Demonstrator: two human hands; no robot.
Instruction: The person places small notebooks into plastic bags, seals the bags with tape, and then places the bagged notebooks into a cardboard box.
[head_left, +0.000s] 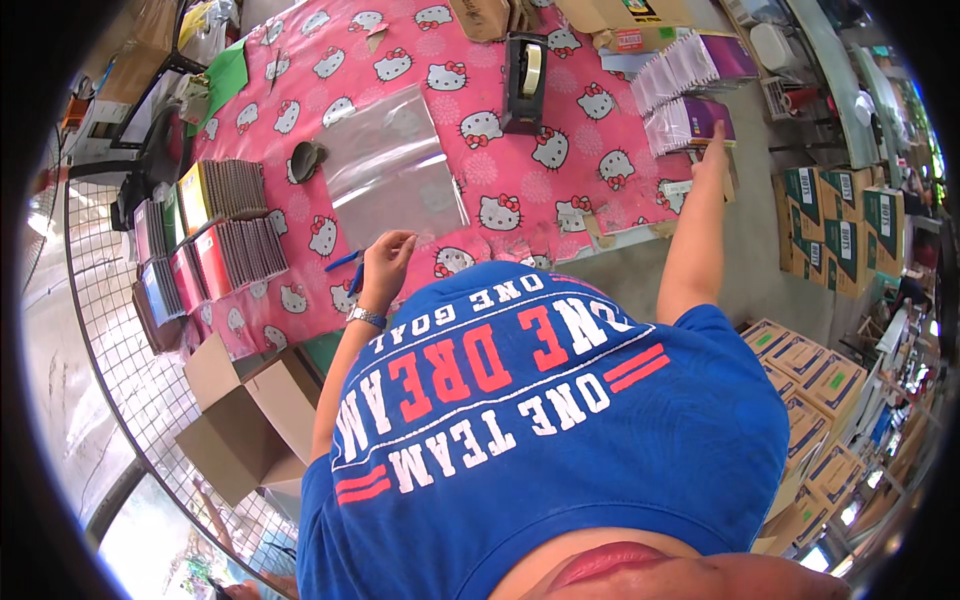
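lying beneath right fingers (718, 133) are purple notebooks (697, 117); left fingers (401, 241) curl — both grips unclear.

1. Notebook stacks (232, 260): on the table (612, 130), left.
2. Plastic sheets (388, 170): beyond my left hand (387, 265).
3. Tape dispenser (520, 105): right of the plastic sheets.
4. Booklet stacks (688, 118): table's right edge, at my right hand (713, 150).

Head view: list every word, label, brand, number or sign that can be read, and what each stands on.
Wording is not copied here, only where it stands.
Blue T-shirt: large white and red lettering, readable, upside down.
Green-and-brown cartons: bold lettering on white panels, readable.
Red-and-white sticker, far right of the table: one word readable.
Brown-and-blue cartons: too small to read.
White label near the right hand: too small.
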